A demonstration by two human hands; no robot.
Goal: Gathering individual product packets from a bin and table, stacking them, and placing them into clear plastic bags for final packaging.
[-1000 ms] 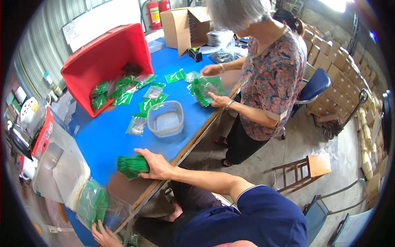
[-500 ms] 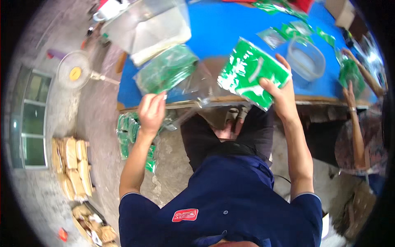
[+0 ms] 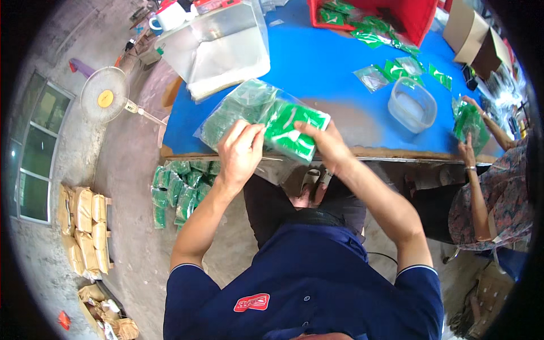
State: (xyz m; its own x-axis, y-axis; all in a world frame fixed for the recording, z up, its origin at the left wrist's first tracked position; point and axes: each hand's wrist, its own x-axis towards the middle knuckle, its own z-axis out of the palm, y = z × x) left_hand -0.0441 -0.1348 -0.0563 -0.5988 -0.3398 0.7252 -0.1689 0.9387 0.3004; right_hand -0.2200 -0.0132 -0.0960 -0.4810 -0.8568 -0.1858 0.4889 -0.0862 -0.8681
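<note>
A clear plastic bag (image 3: 224, 122) with green packets inside lies at the table's near left edge. My left hand (image 3: 241, 150) is closed, pinching the bag's edge. In my right hand (image 3: 328, 144) is a stack of flat green packets (image 3: 280, 122), gripped with the thumb on top. The stack's left part is at the bag's mouth and seems to lie within the clear film; how deep it sits is hard to tell.
Behind the bag stands a clear bin (image 3: 229, 56). A clear tub (image 3: 412, 107), loose green packets (image 3: 396, 71) and a red crate (image 3: 419, 22) occupy the blue table (image 3: 300, 62). At right, a co-worker's hands (image 3: 470, 150) hold a green bag. Filled bags (image 3: 181, 190) lie on the floor.
My right hand has carried the green packets left to the bag's mouth. My left hand has moved right, still pinching the bag, and the view has shifted slightly.
</note>
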